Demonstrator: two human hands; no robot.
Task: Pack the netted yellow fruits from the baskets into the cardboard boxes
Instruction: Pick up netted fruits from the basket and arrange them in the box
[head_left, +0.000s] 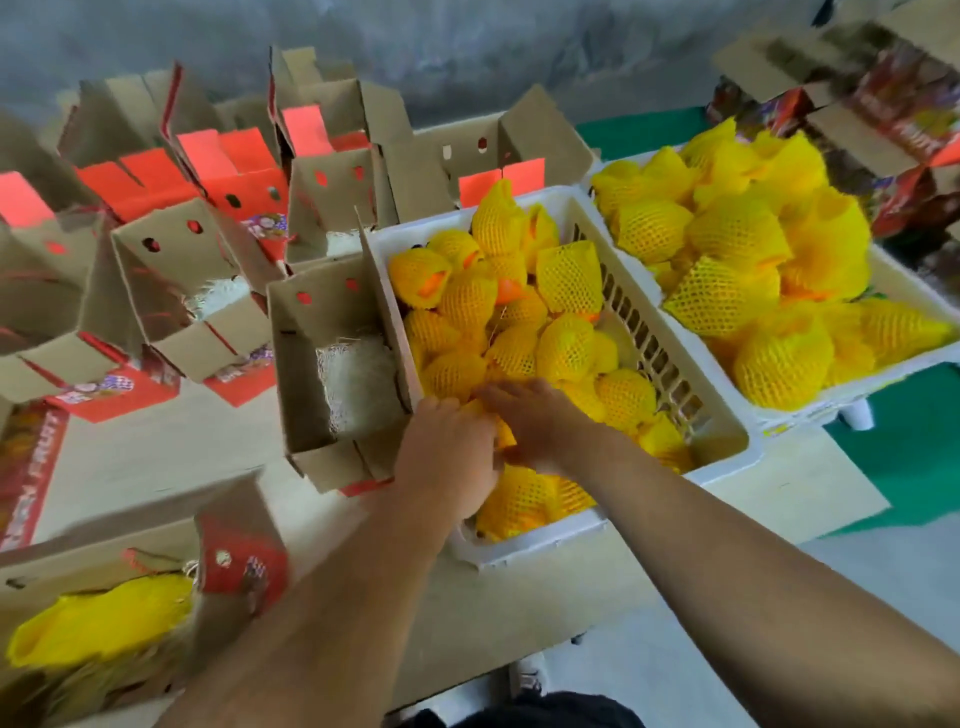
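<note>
Head view: both hands reach into the near white basket (582, 519) — left hand (447, 457) and right hand (540, 421) meet over one netted fruit (498, 434), fingers curled about it; its axis cannot be told. An open cardboard box (332, 374) stands just left.

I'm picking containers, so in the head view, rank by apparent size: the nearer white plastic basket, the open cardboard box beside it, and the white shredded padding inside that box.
1. Nearer white plastic basket, largest.
2. Open cardboard box; it sits about as near, so the ranking seems fair.
3. White shredded padding, smallest.
</note>
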